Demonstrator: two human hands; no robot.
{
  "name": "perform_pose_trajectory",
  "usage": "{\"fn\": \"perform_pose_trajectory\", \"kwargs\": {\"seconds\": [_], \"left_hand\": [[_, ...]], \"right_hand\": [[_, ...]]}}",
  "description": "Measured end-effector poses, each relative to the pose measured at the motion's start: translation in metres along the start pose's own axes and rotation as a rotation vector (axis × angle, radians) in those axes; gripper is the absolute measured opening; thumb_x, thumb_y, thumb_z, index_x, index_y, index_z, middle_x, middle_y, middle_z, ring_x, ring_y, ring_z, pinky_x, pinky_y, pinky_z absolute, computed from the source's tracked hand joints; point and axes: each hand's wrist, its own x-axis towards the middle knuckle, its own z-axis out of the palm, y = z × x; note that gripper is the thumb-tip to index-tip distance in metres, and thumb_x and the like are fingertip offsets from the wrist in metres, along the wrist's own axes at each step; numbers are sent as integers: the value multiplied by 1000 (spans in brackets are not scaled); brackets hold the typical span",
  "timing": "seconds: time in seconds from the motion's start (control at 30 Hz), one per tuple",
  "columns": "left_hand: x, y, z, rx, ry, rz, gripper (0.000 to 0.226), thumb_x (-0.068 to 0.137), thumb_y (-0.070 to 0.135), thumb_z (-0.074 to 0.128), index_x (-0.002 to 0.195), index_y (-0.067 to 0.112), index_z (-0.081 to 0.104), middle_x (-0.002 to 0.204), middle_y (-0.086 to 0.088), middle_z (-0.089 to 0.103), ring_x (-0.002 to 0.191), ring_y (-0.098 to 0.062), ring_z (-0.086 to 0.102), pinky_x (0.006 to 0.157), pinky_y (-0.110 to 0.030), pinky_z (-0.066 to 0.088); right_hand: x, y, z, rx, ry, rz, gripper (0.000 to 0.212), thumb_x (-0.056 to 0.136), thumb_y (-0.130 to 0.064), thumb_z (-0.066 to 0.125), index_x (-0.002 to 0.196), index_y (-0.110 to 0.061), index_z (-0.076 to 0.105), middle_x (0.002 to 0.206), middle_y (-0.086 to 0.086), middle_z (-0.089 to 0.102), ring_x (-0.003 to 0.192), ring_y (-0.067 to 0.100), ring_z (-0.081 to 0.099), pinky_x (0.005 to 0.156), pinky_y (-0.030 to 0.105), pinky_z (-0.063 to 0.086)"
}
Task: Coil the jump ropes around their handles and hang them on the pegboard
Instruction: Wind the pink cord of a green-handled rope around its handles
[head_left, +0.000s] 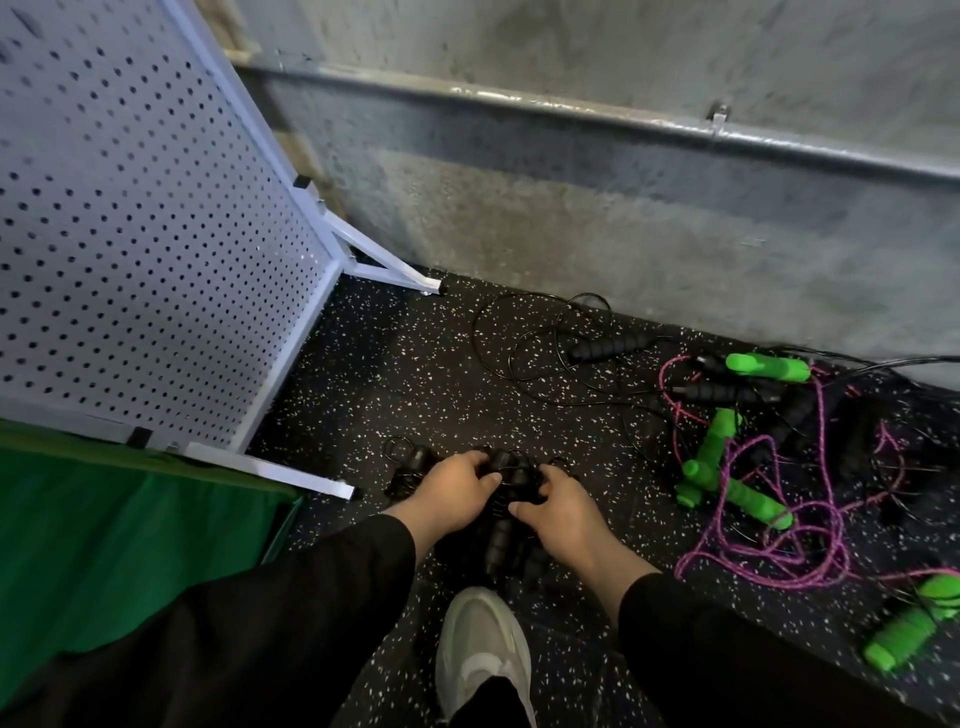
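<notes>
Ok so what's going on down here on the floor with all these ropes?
A person is bent over a bundle of black jump rope handles on the speckled floor, gripping it with the left hand and the right hand. To the right lies a loose tangle: green handles with purple rope, plus another black rope near the wall. On the part of the white pegboard in view, nothing hangs.

We judge site gym or sports store room: speckled rubber floor (405, 374), bare concrete wall (571, 208), white pegboard (130, 208), jump ropes (753, 441) heaped on floor.
</notes>
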Motion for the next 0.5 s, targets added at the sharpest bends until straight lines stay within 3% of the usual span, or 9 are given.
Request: {"fn": "perform_pose_trajectory", "kwargs": {"seconds": [0.1,0.23,0.27,0.37,0.5], "left_hand": [[1,2,-1,43,33,-3,54,102,41,54,148,12,49,141,-12,59,128,-27,57,105,-33,47],[-2,6,-7,216,92,-42,64,101,48,52,155,17,35,149,-15,46,134,-35,48,110,-43,43],[-4,9,-9,260,98,-46,67,101,48,52,157,18,29,152,-15,42,136,-37,46,111,-46,41],[-12,28,-18,285,134,-20,69,102,47,50,159,18,24,153,-16,39,135,-36,47,111,-47,42],[-24,86,-44,392,99,128,55,104,42,50,149,10,45,144,-15,53,129,-31,54,105,-38,44]], "right_hand": [[-1,-1,-4,-3,12,0,72,90,-31,74,151,-13,41,130,3,58,117,19,58,101,32,48],[-5,-6,-18,16,2,-27,57,96,-31,67,146,-13,47,96,-15,54,97,10,57,86,24,47],[-6,-9,-23,16,0,-35,53,97,-33,65,144,-13,49,95,-15,55,96,11,58,85,25,47],[-6,-15,-43,20,13,-47,53,98,-39,63,143,-14,51,120,1,64,107,19,63,95,34,52],[-15,-15,-87,-16,40,-79,46,99,-39,61,137,-14,56,118,3,67,106,20,64,94,34,52]]}}
